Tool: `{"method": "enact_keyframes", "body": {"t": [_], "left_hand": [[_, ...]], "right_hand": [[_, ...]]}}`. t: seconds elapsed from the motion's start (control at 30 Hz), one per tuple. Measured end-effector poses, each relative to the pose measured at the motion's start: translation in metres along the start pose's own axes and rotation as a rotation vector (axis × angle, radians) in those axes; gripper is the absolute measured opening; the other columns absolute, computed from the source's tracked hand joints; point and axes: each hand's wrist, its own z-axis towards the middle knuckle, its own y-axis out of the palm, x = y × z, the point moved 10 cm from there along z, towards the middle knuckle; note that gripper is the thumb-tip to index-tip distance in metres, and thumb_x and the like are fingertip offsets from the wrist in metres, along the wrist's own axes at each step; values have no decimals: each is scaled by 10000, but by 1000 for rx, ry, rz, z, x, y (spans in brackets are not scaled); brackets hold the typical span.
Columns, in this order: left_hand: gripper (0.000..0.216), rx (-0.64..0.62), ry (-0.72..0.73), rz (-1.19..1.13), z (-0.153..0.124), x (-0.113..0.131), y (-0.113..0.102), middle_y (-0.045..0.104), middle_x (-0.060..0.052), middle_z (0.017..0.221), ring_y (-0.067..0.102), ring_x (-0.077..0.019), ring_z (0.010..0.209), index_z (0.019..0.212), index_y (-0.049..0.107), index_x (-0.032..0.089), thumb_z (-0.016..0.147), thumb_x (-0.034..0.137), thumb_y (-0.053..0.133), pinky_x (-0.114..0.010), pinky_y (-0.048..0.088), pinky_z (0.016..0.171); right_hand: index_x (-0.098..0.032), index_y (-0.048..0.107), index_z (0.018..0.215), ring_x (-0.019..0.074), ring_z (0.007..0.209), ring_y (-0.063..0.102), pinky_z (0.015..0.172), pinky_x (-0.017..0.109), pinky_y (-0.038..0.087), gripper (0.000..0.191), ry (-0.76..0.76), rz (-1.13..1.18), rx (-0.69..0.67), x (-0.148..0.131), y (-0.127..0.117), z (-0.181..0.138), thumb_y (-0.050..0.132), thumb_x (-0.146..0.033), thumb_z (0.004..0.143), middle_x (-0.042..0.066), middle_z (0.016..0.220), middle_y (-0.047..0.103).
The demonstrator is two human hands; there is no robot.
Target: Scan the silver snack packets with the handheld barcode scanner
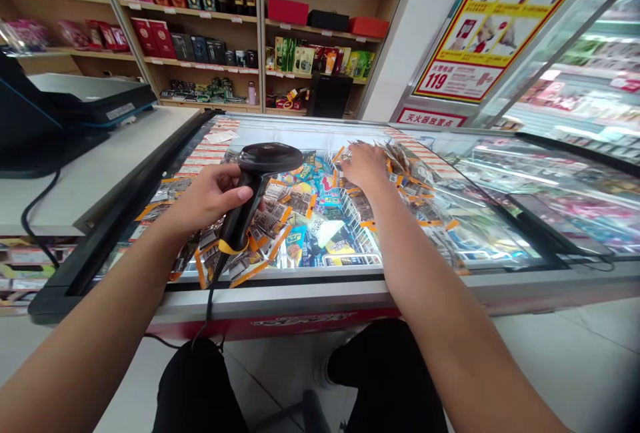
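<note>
My left hand (210, 196) is closed around the handle of a black barcode scanner (257, 176), whose head points right and whose cable hangs down over the freezer's front edge. My right hand (364, 165) reaches over the glass-topped chest freezer (320, 286) and rests on a pile of small orange-edged packets (405, 166); its fingers are curled on them, and whether it grips one is hidden. More of the same packets (260, 233) lie on the glass under the scanner. Colourful frozen goods (320, 219) show through the glass.
A white counter (95, 173) with a dark till machine (55, 113) stands at the left. Wooden shelves (210, 19) with boxes and bottles line the back wall. A second freezer (560, 186) and a red and yellow poster (495, 19) are at the right. My knees are below.
</note>
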Motion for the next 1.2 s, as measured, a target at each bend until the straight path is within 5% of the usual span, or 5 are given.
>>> {"method": "enact_keyframes", "body": {"t": [0.3, 0.47, 0.67, 0.87, 1.2], "left_hand": [[509, -7, -14, -31, 0, -1, 2, 772, -93, 744, 714, -222, 570, 893, 718, 139, 781, 634, 756, -293, 589, 506], [527, -42, -22, -78, 2, -7, 6, 783, -101, 788, 725, -227, 591, 926, 695, 122, 776, 620, 784, -311, 605, 529], [458, -47, 47, -41, 4, -3, 3, 778, -84, 773, 717, -202, 607, 895, 681, 127, 786, 555, 803, -270, 580, 533], [422, -138, -22, -52, 2, -8, 14, 790, -64, 771, 718, -202, 606, 980, 687, 136, 768, 478, 816, -275, 599, 531], [441, -159, -67, -21, 2, -13, 14, 786, -64, 772, 717, -214, 594, 954, 686, 140, 752, 513, 810, -289, 606, 523]], "right_hand": [[-107, 704, 1243, 401, 1302, 579, 1162, 527, 379, 420, 34, -1, 97, 44, 5, 30, 791, -196, 841, 228, 1283, 670], [-193, 643, 1015, 288, 997, 699, 959, 446, 555, 304, 169, 500, 143, 38, -7, 21, 832, -241, 782, 105, 1088, 722], [-220, 574, 938, 170, 766, 767, 780, 322, 649, 207, 222, 1186, -230, -24, 15, -9, 769, -292, 943, 48, 946, 760], [-205, 625, 1008, 141, 684, 758, 709, 270, 661, 183, 127, 1199, -345, -65, 8, -32, 789, -263, 950, 47, 975, 759], [-217, 613, 996, 181, 779, 775, 736, 288, 647, 254, 74, 1112, -398, -63, 14, -29, 808, -368, 936, 67, 912, 767]]}}
